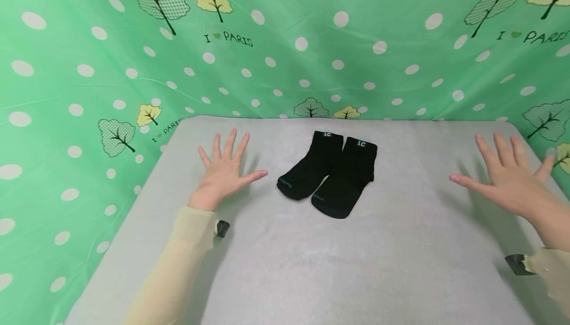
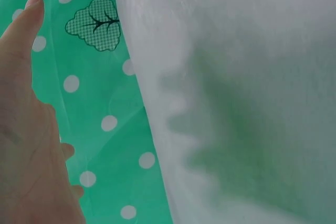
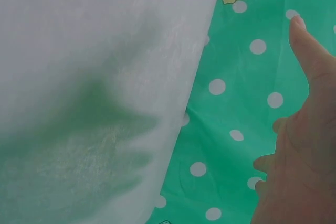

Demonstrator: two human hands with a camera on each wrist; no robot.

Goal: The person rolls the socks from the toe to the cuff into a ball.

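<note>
Two black socks lie flat side by side on the pale grey table, the left sock [image 1: 311, 165] and the right sock [image 1: 345, 177], each with an LC label at its cuff. Their cuffs point to the back and their toes to the front left. Left of them my left hand [image 1: 224, 172] is held above the table with fingers spread, touching nothing. My right hand [image 1: 512, 181] hovers well to the right of the socks, its fingers also spread and holding nothing. Both wrist views show the hand beside its shadow; in each, only a dark sliver shows at the top edge.
The grey table [image 1: 276, 270] has rounded far corners. Behind and beside it hangs a green cloth [image 1: 267, 92] with white dots, trees and lettering. A small dark wrist camera [image 1: 221, 228] sits at the left cuff, another dark wrist camera [image 1: 518, 264] at the right cuff.
</note>
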